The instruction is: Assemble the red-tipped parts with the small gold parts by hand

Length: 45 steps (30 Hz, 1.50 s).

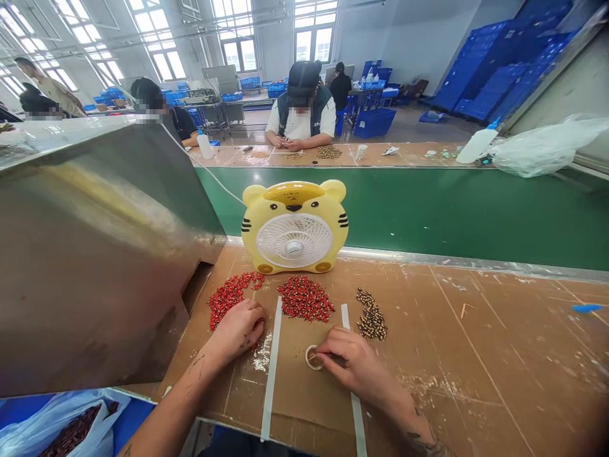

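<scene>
Your left hand (239, 328) lies palm down, fingers curled, on the near edge of the left red pile (231, 296); whether it pinches a piece underneath you cannot tell. Your right hand (353, 362) is drawn narrow, fingertips pressed at a small ring (313, 357) that lies on the table (499, 355) between two white strips (272, 368). A second red pile (305, 298) sits just beyond the ring, and a dark pile (372, 315) lies right of the far strip.

Risks, as a judgement: the ring is light and only pinned by fingertips, so a slip could send it skating. Your left palm rests on loose pieces; dragging it could scatter them over the strip into the other pile. The tiger fan (294, 226) faces you just behind the piles; whether it runs cannot be seen, but air could shift small bits.

Beyond the green belt (451, 209), another person (301, 114) works at their own pile.
</scene>
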Available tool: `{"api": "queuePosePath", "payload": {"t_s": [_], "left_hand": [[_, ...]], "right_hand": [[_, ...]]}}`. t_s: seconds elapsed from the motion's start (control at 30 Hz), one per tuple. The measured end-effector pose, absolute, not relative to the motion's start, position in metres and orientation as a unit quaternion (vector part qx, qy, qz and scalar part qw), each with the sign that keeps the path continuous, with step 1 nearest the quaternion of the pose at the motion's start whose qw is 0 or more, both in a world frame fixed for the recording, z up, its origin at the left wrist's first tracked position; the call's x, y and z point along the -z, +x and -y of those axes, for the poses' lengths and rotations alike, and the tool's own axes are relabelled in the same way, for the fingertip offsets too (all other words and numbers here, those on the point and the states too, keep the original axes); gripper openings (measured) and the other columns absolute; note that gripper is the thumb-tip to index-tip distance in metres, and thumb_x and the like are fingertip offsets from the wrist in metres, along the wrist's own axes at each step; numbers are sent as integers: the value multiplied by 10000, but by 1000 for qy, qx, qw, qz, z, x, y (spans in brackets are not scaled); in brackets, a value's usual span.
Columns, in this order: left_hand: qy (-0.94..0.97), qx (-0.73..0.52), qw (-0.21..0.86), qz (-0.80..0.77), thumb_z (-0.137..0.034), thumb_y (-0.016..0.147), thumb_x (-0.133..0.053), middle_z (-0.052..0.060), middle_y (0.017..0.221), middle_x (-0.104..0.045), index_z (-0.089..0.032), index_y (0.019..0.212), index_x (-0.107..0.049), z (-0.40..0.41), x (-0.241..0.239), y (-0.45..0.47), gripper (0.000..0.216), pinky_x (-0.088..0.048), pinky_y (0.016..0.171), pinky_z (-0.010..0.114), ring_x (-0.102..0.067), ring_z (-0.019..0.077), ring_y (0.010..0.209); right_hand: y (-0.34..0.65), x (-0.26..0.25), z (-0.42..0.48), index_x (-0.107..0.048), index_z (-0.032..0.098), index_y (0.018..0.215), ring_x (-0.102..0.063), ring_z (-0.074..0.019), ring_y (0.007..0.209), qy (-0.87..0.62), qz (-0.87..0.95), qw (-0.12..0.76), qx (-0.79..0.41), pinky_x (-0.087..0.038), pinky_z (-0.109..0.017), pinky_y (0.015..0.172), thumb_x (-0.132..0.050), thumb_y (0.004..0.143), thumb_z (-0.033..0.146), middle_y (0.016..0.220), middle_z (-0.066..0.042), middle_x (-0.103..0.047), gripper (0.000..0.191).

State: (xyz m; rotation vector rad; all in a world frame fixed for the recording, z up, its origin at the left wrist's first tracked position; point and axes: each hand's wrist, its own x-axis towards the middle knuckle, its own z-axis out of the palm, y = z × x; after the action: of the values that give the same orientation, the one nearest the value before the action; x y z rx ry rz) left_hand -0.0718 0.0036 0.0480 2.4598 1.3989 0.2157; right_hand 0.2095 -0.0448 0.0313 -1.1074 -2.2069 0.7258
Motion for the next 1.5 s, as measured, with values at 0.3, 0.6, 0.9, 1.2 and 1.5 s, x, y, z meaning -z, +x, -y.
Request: {"api": "queuePosePath", "payload": {"t_s": [0.3,0.6,0.9,1.2,1.5], "left_hand": [[717,-263,418,-492,-181,769,-623,47,745,-727,-150,823,-764,5,-48,-35,154,-412,585,221,-594,144,631],[466,-385,668,-435,-300,690,-788,80,776,-745,-127,815,-759,9,-7,-13,216,-519,606,251,-697,200,717],[419,-397,705,-412,-230,668,-815,47,708,-733,-131,798,-776,12,-5,-10,168,-514,600,222,-656,136,618],[414,-362,717,-428,-244,670,-810,55,671,-754,-126,801,-779,12,-5,-7,179,-537,599,239,-676,152,594],[443,-344,710,-425,-224,689,-792,51,678,-755,-125,808,-785,12,-8,-5,155,-518,613,225,-656,132,572]], "right_hand": [[206,-28,42,-604,189,705,-519,-156,633,-413,821,309,-246,-374,-267,588,-543,901,190,651,-17,-569,205],[207,-18,41,-585,196,719,-499,-170,656,-379,834,324,-237,-350,-280,585,-516,899,172,673,-31,-560,194],[207,-14,38,-575,203,700,-488,-174,635,-373,835,321,-244,-344,-284,570,-514,886,173,639,-25,-540,197],[215,-15,42,-587,201,671,-467,-145,557,-437,737,404,-320,-331,-268,538,-570,861,220,582,16,-482,192],[210,-13,41,-635,188,701,-482,-151,580,-484,657,475,-330,-364,-276,555,-581,891,258,609,5,-499,209]]}}
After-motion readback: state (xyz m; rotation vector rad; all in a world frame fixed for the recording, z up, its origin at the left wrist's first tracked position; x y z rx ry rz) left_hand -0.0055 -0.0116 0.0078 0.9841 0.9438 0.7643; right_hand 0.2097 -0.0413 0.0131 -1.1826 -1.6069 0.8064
